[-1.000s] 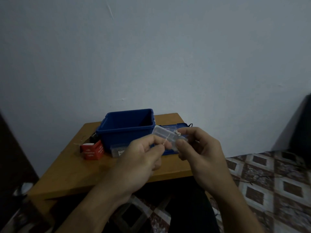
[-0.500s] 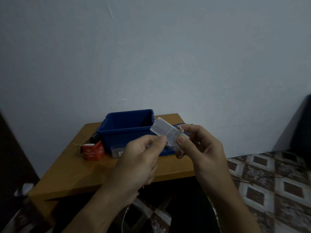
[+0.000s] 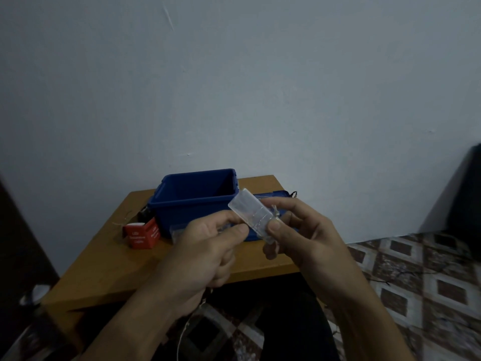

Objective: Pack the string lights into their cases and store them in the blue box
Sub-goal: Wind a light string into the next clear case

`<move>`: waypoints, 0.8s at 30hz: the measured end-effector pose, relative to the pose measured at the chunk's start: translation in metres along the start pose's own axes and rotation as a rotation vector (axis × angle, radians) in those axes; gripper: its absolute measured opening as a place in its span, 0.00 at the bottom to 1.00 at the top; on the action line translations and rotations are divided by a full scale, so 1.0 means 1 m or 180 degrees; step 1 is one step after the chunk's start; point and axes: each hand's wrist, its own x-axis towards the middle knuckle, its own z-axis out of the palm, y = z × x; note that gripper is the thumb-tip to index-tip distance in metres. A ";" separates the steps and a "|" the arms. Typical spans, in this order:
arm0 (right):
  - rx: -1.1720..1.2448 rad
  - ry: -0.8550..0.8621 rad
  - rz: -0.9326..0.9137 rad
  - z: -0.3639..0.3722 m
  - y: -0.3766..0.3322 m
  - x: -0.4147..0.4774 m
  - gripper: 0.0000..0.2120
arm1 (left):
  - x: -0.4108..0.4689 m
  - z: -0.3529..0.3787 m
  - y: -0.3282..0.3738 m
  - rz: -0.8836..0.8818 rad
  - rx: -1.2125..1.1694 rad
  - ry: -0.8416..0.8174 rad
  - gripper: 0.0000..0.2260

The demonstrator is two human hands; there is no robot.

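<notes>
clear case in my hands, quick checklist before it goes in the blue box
1. Grip on clear case: ok, the right hand pinches it.
2. Wire all inside: not ok, a strand hangs below the left hand, which seems to pinch it by the case's edge.
3. Case closed: cannot tell.
4. Blue box open on top: ok.
5. Room inside the box: cannot tell, too dark.

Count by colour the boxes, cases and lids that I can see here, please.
Blue: 2, the box and its lid.
Red: 1, the carton.
Clear: 2, the held case in the right hand and the second case on the table.
Total: 5.
</notes>
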 end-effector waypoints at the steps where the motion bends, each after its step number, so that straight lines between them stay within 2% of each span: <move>1: 0.0004 -0.0003 0.0014 0.000 0.000 0.000 0.12 | 0.000 -0.001 0.000 -0.0021 -0.0018 -0.0012 0.07; 24: 0.0069 0.0259 -0.0100 0.004 0.000 0.001 0.07 | 0.004 -0.002 -0.002 -0.0170 -0.0152 -0.0124 0.12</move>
